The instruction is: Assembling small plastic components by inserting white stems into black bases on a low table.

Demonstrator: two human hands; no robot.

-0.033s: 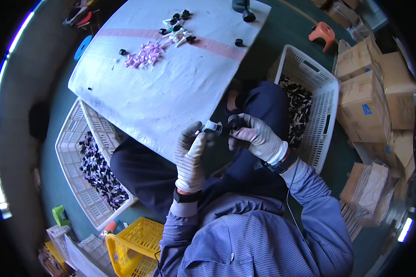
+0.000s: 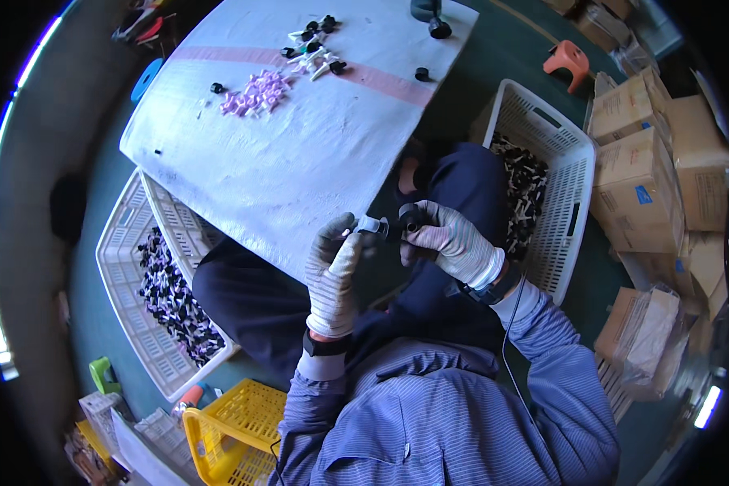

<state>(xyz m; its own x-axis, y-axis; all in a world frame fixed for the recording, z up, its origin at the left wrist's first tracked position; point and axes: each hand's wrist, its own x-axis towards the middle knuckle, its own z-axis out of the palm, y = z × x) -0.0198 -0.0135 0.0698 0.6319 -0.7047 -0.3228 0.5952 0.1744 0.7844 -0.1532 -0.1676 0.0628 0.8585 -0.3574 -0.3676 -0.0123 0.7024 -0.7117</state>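
In a striped work glove, my left hand [image 2: 334, 263] pinches a small pale translucent cylindrical piece [image 2: 370, 224]. Gloved likewise, my right hand [image 2: 455, 241] grips a black ring-shaped piece [image 2: 411, 216], its opening facing me. The two pieces are close together above my lap, just off the near right corner of the white-topped table [image 2: 243, 178]; a dark part between them is too blurred to tell whether they touch. Farther off on the table lie a heap of small purple pieces [image 2: 257, 93], some white pointed pieces [image 2: 317, 61] and several black caps [image 2: 337, 67].
A white crate [image 2: 579, 190] of black and white pieces stands to my right, another [image 2: 125, 279] with black and purple pieces to my left. Near my left elbow is a yellow basket [image 2: 206, 441]. Cardboard boxes [image 2: 636, 182] are stacked far right; an orange stool [image 2: 569, 61] stands beyond.
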